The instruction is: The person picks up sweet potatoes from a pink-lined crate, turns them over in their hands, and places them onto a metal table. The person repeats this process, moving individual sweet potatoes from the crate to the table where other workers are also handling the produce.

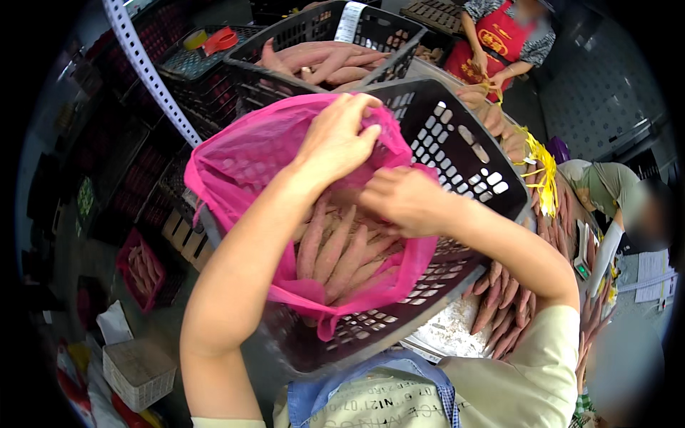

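A pink mesh bag (230, 176) lies spread inside a black plastic crate (460, 134), its mouth wide open. Sweet potatoes (342, 257) with reddish skins rest in the bag. At the bag's far rim, the fingers and thumb of my left hand (337, 134) close on bunched mesh. My right hand (406, 200), blurred and with curled fingers, is over the bag's right side, just above the sweet potatoes. Whether it grips the mesh or a root is hidden. A knotted corner of the bag hangs over the near side.
Another black crate (412, 45) full of sweet potatoes stands beyond. More sweet potatoes (503, 310) lie on the table at right, near yellow ties (543, 171) and a scale (583, 251). Two people work along it. A perforated metal post (150, 72) rises at left.
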